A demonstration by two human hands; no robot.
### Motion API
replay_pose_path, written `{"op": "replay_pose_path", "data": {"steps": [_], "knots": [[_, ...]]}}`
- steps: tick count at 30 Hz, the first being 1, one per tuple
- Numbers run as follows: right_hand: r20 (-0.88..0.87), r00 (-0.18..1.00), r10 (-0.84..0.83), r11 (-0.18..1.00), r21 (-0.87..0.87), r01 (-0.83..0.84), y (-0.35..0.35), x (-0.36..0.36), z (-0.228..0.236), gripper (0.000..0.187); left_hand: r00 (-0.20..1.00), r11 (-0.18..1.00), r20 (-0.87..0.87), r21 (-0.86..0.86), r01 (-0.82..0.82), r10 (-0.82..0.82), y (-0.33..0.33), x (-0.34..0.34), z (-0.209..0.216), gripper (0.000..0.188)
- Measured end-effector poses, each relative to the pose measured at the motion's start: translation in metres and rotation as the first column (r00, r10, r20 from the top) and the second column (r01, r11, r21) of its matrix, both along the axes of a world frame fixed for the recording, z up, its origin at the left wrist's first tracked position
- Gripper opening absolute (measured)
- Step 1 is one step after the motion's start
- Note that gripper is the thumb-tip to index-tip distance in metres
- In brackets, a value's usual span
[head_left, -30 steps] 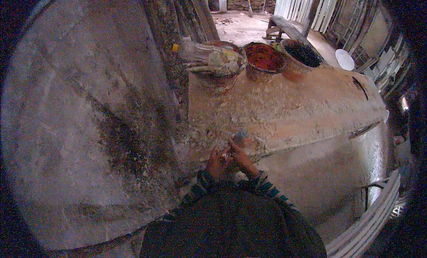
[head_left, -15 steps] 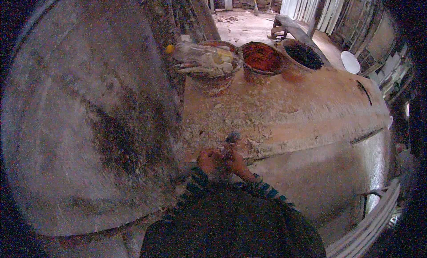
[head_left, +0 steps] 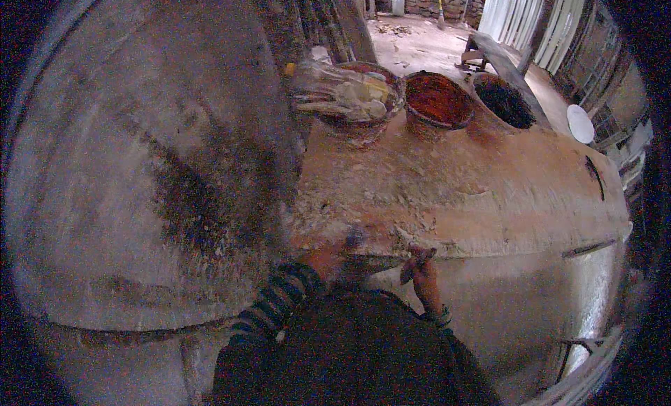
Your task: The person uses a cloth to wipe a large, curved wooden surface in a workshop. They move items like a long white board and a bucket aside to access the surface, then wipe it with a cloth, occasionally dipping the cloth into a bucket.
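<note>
My left hand [head_left: 325, 260] is at the near edge of the brown worktop [head_left: 517, 189], its fingers curled and blurred. A small dark blue-grey thing [head_left: 355, 238] shows at its fingertips; I cannot make out what it is. To the right, apart from it, my right hand [head_left: 425, 280] is closed with bent fingers at the same edge. Whatever it may hold is too dim to name. Pale crumbly scraps [head_left: 412, 234] lie on the worktop just beyond it. Both sleeves are dark, the left one with teal bands.
A large grey stained slab [head_left: 98, 196] fills the left side. Along the worktop's far end stand a bucket with pale wrinkled material [head_left: 349, 102], a bucket of red-orange stuff [head_left: 439, 102] and a container of black stuff [head_left: 507, 105]. A white disc [head_left: 579, 124] is farther right.
My hands, together before, have come apart: the right has moved to the right, the left slightly left. The view has shifted, so the buckets appear farther right.
</note>
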State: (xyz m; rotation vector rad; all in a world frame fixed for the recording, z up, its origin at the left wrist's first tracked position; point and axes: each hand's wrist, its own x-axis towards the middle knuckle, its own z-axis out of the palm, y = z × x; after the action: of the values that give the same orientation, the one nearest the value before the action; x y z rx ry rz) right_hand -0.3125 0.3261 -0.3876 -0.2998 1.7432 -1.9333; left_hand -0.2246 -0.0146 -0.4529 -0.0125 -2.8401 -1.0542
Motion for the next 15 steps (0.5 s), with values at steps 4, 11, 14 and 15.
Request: {"op": "replay_pose_path", "data": {"steps": [4,11,14,15], "knots": [[-0.119,0.988,0.101,0.982,0.168,-0.081,-0.009,-0.006,-0.003,0.045,0.998,0.998,0.025,0.026,-0.065,0.065,0.024,0.028,-0.009,0.042],[-0.215,0.976,0.043,0.988,0.154,-0.01,-0.025,-0.009,0.029,0.036,0.967,0.969,0.068,-0.029,-0.245,0.247,-0.001,0.117,-0.006,0.042],[-0.4,0.887,0.232,0.942,0.318,-0.103,-0.027,-0.029,0.013,0.031,0.97,0.971,0.051,-0.024,-0.238,0.239,-0.004,0.1,-0.011,0.042],[-0.66,0.697,0.281,0.911,0.412,0.022,-0.032,-0.032,0.012,0.029,0.971,0.972,0.042,-0.01,-0.234,0.234,-0.002,0.087,-0.014,0.042]]}}
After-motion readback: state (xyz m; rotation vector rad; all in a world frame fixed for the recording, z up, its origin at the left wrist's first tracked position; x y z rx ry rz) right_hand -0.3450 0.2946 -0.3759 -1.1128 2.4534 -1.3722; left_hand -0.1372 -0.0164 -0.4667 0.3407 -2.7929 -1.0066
